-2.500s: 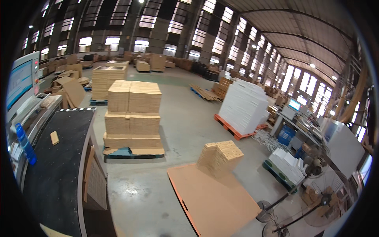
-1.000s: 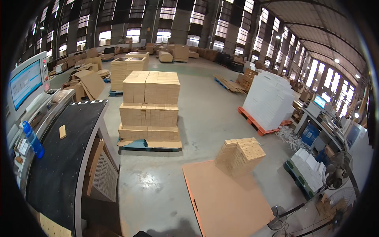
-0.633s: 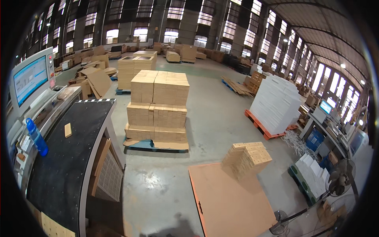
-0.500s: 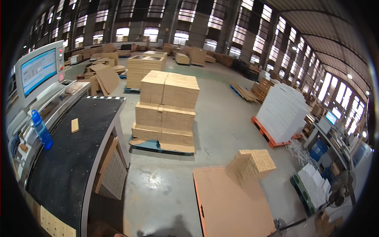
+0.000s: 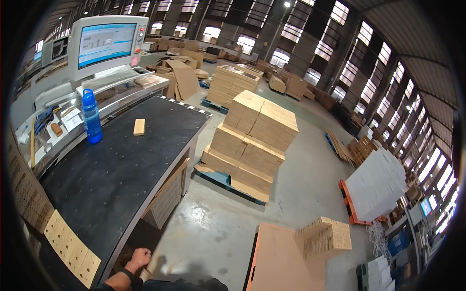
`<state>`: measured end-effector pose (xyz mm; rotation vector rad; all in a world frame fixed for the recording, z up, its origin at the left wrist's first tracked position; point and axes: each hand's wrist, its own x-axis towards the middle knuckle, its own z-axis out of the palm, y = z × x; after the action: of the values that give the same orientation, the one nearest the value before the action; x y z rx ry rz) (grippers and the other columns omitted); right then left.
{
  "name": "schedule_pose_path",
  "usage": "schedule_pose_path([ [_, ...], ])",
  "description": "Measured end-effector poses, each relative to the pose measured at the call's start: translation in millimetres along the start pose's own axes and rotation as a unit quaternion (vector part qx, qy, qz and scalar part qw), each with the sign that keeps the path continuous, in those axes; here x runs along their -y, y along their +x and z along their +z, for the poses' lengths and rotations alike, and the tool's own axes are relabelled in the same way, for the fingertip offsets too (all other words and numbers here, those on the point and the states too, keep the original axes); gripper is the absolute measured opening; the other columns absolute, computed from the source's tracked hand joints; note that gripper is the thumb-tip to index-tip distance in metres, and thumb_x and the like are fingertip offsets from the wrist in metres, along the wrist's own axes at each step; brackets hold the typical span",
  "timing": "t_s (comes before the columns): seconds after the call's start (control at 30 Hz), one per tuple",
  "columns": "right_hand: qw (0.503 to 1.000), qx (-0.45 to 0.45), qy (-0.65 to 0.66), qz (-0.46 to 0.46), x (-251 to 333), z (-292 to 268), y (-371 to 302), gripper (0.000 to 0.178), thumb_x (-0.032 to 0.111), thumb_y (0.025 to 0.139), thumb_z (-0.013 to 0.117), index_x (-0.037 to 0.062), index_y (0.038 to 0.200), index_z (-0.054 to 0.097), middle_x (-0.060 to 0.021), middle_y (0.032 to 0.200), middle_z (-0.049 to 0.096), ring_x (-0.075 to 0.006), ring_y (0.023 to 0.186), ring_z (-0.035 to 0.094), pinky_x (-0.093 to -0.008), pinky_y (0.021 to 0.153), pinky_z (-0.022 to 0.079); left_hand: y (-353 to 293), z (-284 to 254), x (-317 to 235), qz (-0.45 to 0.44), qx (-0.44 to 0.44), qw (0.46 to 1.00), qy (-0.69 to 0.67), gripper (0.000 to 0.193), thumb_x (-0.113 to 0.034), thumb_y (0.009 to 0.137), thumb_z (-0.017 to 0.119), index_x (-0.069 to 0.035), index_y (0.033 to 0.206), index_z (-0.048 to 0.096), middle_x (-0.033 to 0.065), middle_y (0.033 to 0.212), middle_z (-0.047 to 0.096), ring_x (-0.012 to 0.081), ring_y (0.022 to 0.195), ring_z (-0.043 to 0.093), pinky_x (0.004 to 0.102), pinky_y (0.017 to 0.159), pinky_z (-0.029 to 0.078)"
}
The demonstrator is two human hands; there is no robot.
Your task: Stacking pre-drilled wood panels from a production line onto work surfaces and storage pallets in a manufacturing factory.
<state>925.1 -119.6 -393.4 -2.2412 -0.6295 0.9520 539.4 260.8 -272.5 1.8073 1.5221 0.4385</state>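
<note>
While holding the left hand point(image 5: 139, 257) low, just beside the long edge of the black tabletop point(image 5: 121, 165), has the fingers point(image 5: 146, 252) curled loosely inward; cannot tell whether pinching anything. Left of the fingers, by the tabletop's near end, shows drilled wooden panels point(image 5: 73, 247) lying side by side. Ahead of the fingers, shows a small wooden piece point(image 5: 139, 127) and an upright blue bottle point(image 5: 91, 116). To their right, well apart, shows a stack of drilled boards point(image 5: 330, 237) on a flat brown sheet point(image 5: 281, 257).
</note>
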Motion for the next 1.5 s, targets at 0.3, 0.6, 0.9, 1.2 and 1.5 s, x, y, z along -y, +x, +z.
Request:
schedule_pose_path([
  [0.3,0.999,0.014,-0.045,-0.018,41,-33,70,0.026,0.025,0.085,0.058,0.0029,0.075,0.068,-0.0176,0.074,0.067,-0.0315,0.064,0.063,-0.0478,0.060,0.048,55,-98,-158,0.221,-0.264,0.938,-0.036,0.015,-0.001,0.081,0.059,0.000,0.091,0.070,0.0176,0.085,0.069,0.0389,0.087,0.065,0.0467,0.079,0.052],
  [0.6,0.998,0.009,-0.046,-0.028,84,-70,176,0.026,0.026,0.085,0.060,0.0028,0.078,0.069,-0.0184,0.078,0.068,-0.0322,0.070,0.065,-0.0480,0.063,0.049,131,-113,-190,0.215,-0.454,0.865,0.011,0.019,0.005,0.075,0.059,0.001,0.092,0.066,0.0171,0.095,0.066,0.0380,0.098,0.060,0.0464,0.088,0.050],
  [0.9,0.998,0.035,-0.052,-0.031,126,-111,260,0.026,0.027,0.084,0.061,0.0028,0.082,0.070,-0.0191,0.083,0.069,-0.0328,0.075,0.066,-0.0483,0.066,0.050,185,-101,-179,0.024,-0.544,0.837,0.057,0.015,0.001,0.080,0.062,0.002,0.094,0.065,0.0166,0.100,0.066,0.0373,0.104,0.059,0.0450,0.094,0.047],
  [1.2,0.980,0.108,-0.125,-0.107,89,-113,322,0.028,0.031,0.083,0.064,0.0050,0.088,0.072,-0.0190,0.092,0.070,-0.0336,0.087,0.067,-0.0483,0.074,0.051,198,-95,-182,-0.015,-0.578,0.802,0.149,0.013,0.001,0.078,0.063,0.000,0.091,0.063,0.0154,0.096,0.063,0.0361,0.098,0.058,0.0447,0.088,0.046],
  [1.5,0.881,0.204,-0.277,-0.325,100,-116,436,0.026,0.033,0.077,0.066,0.0104,0.087,0.072,-0.0173,0.087,0.068,-0.0355,0.086,0.066,-0.0489,0.074,0.052,210,-88,-163,-0.082,-0.599,0.770,0.205,0.015,0.004,0.078,0.059,-0.001,0.093,0.059,0.0168,0.098,0.061,0.0378,0.098,0.057,0.0458,0.086,0.044],
])
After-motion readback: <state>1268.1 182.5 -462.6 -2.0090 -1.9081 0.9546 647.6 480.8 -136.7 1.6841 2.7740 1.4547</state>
